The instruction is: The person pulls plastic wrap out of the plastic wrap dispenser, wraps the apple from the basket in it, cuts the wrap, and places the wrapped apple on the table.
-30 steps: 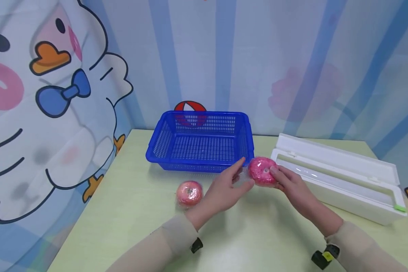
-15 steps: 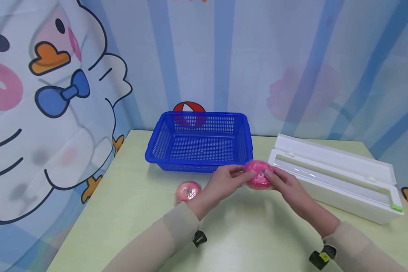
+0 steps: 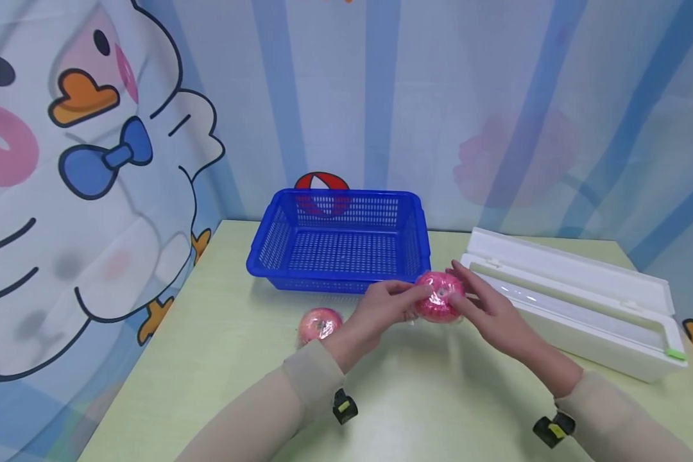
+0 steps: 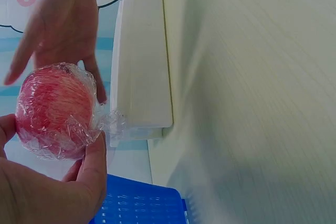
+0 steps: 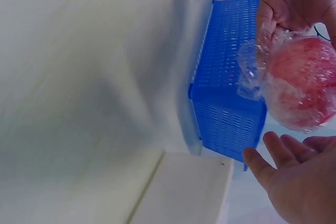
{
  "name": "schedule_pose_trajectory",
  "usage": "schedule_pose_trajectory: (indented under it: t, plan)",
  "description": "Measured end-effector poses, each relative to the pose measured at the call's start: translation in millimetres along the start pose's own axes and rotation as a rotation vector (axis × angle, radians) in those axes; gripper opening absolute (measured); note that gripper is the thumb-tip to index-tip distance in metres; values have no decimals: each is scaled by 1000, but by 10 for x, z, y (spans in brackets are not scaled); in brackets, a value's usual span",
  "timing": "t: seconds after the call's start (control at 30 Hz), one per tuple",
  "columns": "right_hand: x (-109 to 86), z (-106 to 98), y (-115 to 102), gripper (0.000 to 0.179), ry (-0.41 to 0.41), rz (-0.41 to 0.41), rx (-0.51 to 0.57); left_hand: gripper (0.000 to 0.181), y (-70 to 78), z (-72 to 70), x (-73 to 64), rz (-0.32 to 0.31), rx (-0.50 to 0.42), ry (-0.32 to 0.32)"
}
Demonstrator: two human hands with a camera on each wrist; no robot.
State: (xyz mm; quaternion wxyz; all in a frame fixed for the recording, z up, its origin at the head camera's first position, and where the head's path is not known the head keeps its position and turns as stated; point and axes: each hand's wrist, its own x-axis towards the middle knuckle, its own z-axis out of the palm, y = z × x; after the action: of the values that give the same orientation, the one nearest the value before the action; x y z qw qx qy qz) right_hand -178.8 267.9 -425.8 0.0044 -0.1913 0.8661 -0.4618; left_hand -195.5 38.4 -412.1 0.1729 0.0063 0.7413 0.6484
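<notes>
My left hand [image 3: 380,312] pinches a red apple [image 3: 437,296] wrapped in clear plastic film, with the thumb on its near side. In the left wrist view, loose film [image 4: 113,124] sticks out from the apple's side. My right hand [image 3: 493,316] is at the apple's right side, fingers spread; the right wrist view shows a gap between the right fingers [image 5: 278,150] and the fruit. Held above the table, the apple is just in front of the basket's near right corner. A second film-wrapped apple [image 3: 319,324] rests on the table, partly behind my left wrist.
A blue plastic basket [image 3: 323,276] stands at the back of the table [image 3: 208,359]. On the right lies a long white box [image 3: 583,343] with its lid [image 3: 572,263] raised and a green tab at one end. A cartoon-printed cloth [image 3: 427,96] hangs behind.
My left hand has come in to the apple and taken hold of it. My right fingers, which gripped it before, have let go and spread. The apple has shifted slightly left.
</notes>
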Motion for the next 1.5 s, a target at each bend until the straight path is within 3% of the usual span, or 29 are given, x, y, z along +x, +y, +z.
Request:
schedule_pose_trajectory:
  t: [0.23,0.33,0.5,0.67,0.8,0.93,1.1,1.5]
  plan:
    - [-23,-82,-99,96,13,-196,-253,56,-16,-22,-8,7,0,2]
    - [8,-49,-115,96,6,-264,-335,57,-8,-25,-24,11,30,-6]
    - [49,30,-89,91,50,-344,-377,59,-16,-16,-54,31,38,-10]
    - [53,70,-32,91,133,-398,-372,58,-76,26,-90,36,-135,-21]
    - [61,113,-3,93,163,-416,-358,58,-117,66,-112,27,-310,-48]
    - [59,164,16,95,171,-409,-340,58,-122,84,-105,30,-412,-72]
    - [45,207,25,95,175,-407,-313,58,-125,98,-72,-2,-506,-93]
    - [43,256,14,90,177,-342,-216,62,-161,203,-5,-50,-679,-77]
